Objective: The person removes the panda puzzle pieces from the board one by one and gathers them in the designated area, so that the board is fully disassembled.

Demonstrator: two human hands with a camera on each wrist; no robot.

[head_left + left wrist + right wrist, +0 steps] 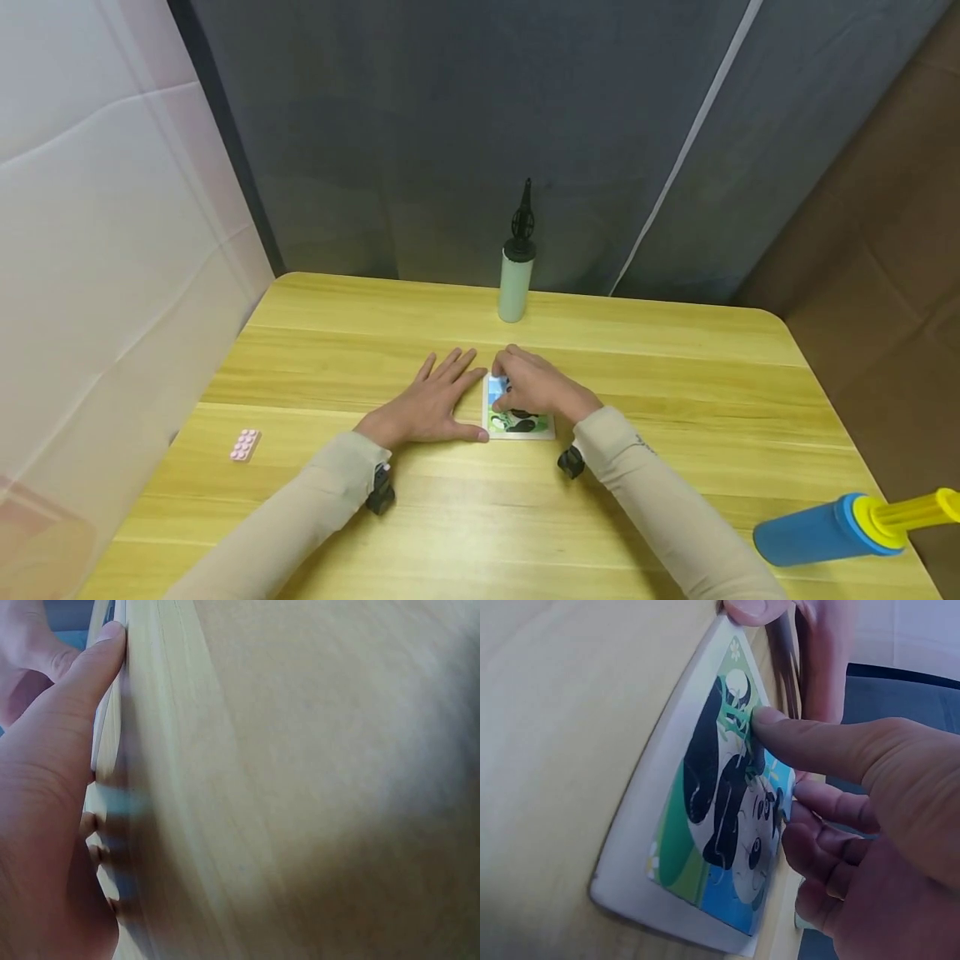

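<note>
Your long beige fabric sleeves (315, 508) reach wrists; small black strapped camera mount (380, 492) under each; hands (431, 408) bare.

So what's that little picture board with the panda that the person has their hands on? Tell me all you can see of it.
The panda board is a small, flat rectangular tile with a pale, rounded border around a cartoon panda on green grass under blue sky. It looks like thin card or wood and lies flat on the yellow wooden table, near the middle. The right hand rests over it, thumb pressing on the picture. The left hand lies flat beside it, thumb against its left edge.
</note>
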